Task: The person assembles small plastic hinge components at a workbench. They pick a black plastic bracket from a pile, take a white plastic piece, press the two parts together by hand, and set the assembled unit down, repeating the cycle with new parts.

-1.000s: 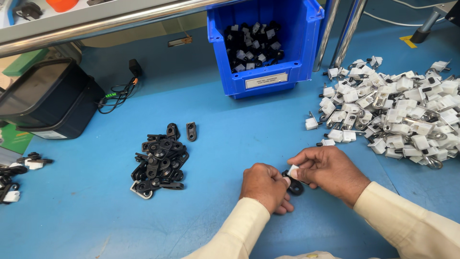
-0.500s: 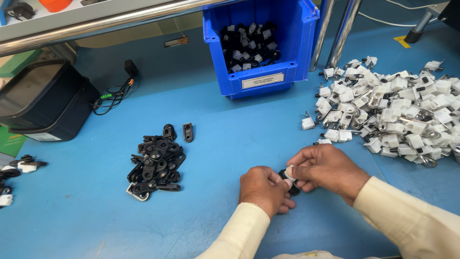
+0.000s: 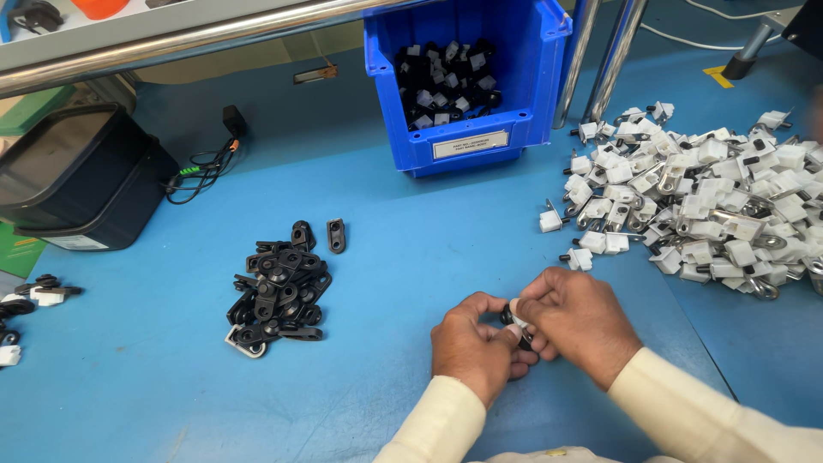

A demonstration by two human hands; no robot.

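Note:
My left hand and my right hand meet low on the blue table. Between their fingertips they pinch a small white plastic part pressed against a small black clip, mostly hidden by the fingers. A pile of black clips lies to the left of my hands. A large heap of white plastic parts with metal bits spreads to the right.
A blue bin holding black-and-white assembled pieces stands at the back. A black tray-like box and a black cable sit at the left. A few assembled pieces lie at the left edge. Metal frame legs rise behind the heap.
Both hands stayed together on the small parts, with the fingers shifting slightly as they press the white part and black clip together. The piles have not moved.

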